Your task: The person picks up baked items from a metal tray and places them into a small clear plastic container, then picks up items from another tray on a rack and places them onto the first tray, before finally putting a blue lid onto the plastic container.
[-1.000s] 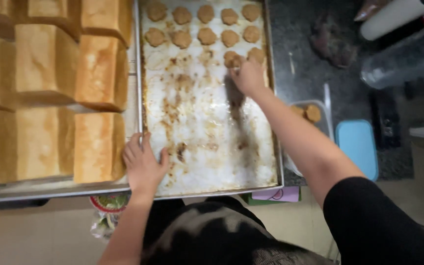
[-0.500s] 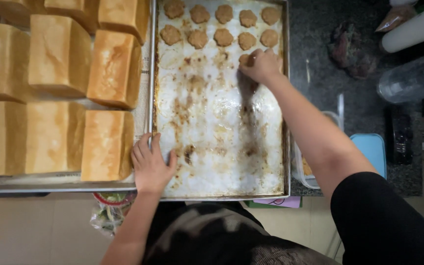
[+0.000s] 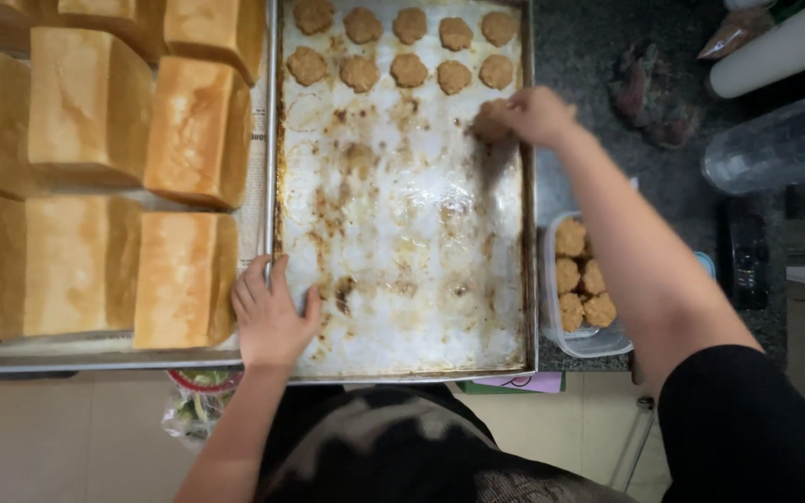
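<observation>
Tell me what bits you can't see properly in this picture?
- Cookie under the right hand: head view, fingers cover most of it.
- Bread loaves: cut off by the top and left edges.
- Clear tub of cookies: the right arm hides part.
- Tray corner: the left hand covers it.

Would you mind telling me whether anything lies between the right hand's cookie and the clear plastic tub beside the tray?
Only the raised right rim of the stained metal baking tray lies between the round brown cookie in the right hand and the clear plastic tub; nothing else visible.
</observation>
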